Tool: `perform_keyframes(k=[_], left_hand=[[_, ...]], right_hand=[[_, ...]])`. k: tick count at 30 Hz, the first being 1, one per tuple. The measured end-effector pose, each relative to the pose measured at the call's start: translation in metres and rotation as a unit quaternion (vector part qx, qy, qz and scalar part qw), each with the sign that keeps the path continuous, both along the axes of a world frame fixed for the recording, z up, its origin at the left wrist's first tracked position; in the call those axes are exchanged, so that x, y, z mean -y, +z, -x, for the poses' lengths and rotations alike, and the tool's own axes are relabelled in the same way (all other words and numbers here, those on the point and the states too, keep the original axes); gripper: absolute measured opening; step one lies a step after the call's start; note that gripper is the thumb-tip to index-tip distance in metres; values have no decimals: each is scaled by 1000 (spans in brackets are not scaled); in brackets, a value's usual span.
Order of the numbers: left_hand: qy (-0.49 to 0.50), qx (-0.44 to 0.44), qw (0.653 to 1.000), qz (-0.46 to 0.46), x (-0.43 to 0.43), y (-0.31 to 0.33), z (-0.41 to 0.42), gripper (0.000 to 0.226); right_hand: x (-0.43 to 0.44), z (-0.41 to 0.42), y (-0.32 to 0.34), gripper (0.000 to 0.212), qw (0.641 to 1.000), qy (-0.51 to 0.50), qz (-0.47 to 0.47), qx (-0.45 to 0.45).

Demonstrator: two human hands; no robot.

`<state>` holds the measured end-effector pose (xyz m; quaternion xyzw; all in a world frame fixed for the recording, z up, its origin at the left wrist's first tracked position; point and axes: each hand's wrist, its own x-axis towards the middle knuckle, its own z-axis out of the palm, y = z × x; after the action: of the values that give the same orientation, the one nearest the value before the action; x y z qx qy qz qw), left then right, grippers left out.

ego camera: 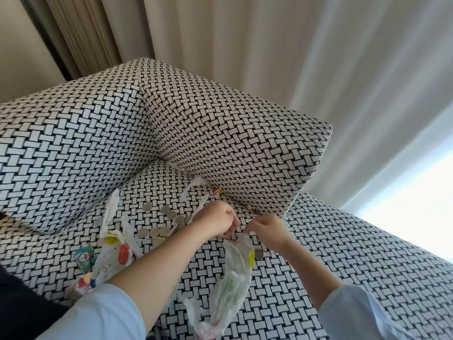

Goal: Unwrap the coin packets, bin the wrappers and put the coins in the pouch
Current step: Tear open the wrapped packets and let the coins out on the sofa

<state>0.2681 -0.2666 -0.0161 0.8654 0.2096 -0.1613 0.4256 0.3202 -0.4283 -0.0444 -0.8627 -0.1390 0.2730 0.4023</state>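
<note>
My left hand [217, 220] and my right hand [268, 230] meet above the sofa seat, and both pinch the top of a clear plastic wrapper [235, 271] that hangs down between them. One coin [259, 254] shows at the wrapper's right side. Several loose silver coins [159, 222] lie on the seat to the left of my left hand. A white printed plastic packet [115, 251] with red and yellow marks lies further left, and a small white wrapper strip [193, 195] rests near the cushion. I see no pouch or bin.
The sofa [343, 266] has a black-and-white woven pattern, with a big back cushion [232, 131] behind the coins. A small blue-and-red round item [83, 256] lies beside the printed packet. Pale curtains [269, 45] hang behind.
</note>
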Motion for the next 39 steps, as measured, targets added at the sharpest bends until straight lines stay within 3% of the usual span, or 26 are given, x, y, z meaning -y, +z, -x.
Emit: perform_keyframes(k=[3,11,18,22,25,28,33,39], left_hand=[[-2,30,999,-44,11,-1,-1,37],[-54,74,996,-17,58,-14,-19,29],[-87,81,989,-89,102,-28,-32,25],[-43,93,983,-155,110,-33,-34,10],[9,111,983,-148,106,-39,-36,6],[33,123,982,-137,104,-44,-36,18],[30,154,982,-109,102,-47,-34,23],[42,143,986,-68,101,-47,-32,28]], right_hand=[[12,0,0,21,991,-113,-70,32],[57,-5,-8,23,956,-249,-77,136],[83,-32,-16,15,968,-182,24,173],[92,-52,-21,36,981,-43,80,174],[85,-53,-24,62,970,21,156,187],[75,-49,-32,42,946,-24,197,258],[71,-44,-45,21,926,-49,148,343],[75,-43,-47,14,950,-119,10,287]])
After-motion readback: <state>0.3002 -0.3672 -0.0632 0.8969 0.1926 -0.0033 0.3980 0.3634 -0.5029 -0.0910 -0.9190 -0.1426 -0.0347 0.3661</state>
